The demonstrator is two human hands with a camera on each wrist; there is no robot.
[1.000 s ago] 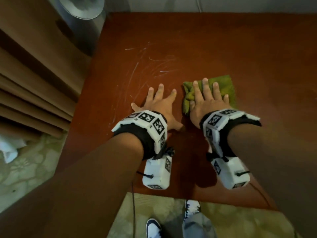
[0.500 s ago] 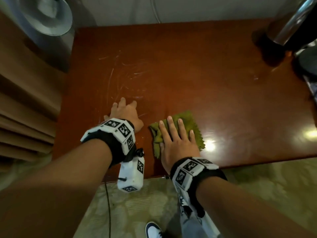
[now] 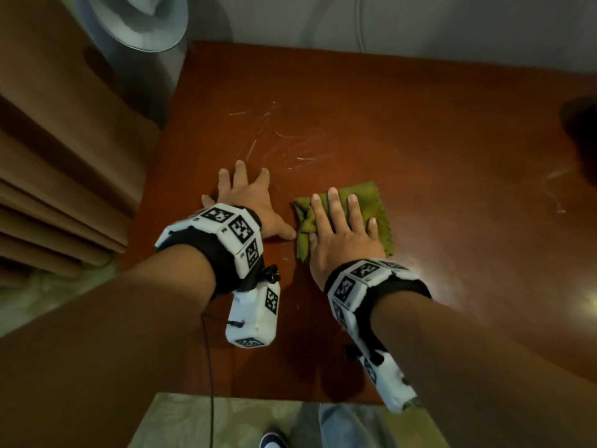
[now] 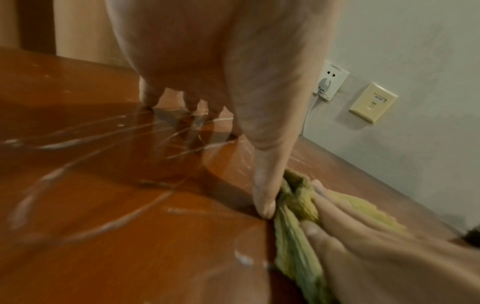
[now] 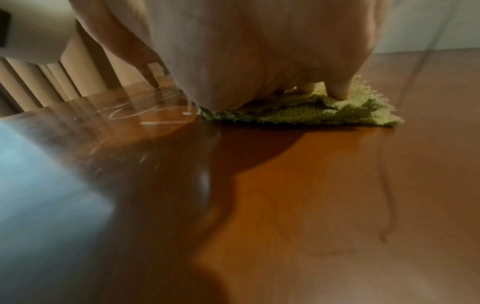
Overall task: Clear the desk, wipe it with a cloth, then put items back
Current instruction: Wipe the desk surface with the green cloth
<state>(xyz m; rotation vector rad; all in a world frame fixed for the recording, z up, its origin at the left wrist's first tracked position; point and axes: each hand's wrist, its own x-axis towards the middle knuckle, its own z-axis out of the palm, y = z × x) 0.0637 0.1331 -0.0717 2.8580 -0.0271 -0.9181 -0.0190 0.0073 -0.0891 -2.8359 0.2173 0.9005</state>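
Note:
A crumpled green cloth (image 3: 371, 208) (image 4: 293, 232) (image 5: 324, 109) lies on the reddish-brown desk (image 3: 436, 156) near its middle. My right hand (image 3: 339, 224) lies flat on the cloth, fingers straight and pressing it down. My left hand (image 3: 245, 198) rests flat on the bare wood just left of the cloth, fingers spread. Its thumb (image 4: 262, 185) touches the cloth's left edge. White scratch-like streaks (image 3: 284, 137) mark the desk beyond the left hand.
Brown pleated curtains (image 3: 58, 176) hang at the left. A grey round lamp base (image 3: 142, 24) stands by the desk's far left corner. A dark object (image 3: 581, 137) sits at the right edge. Wall sockets (image 4: 330, 80) and a white cable are behind the desk.
My right hand has slid the cloth toward the near edge and back out again. The left hand stays flat beside it. The head view has swung from side to side.

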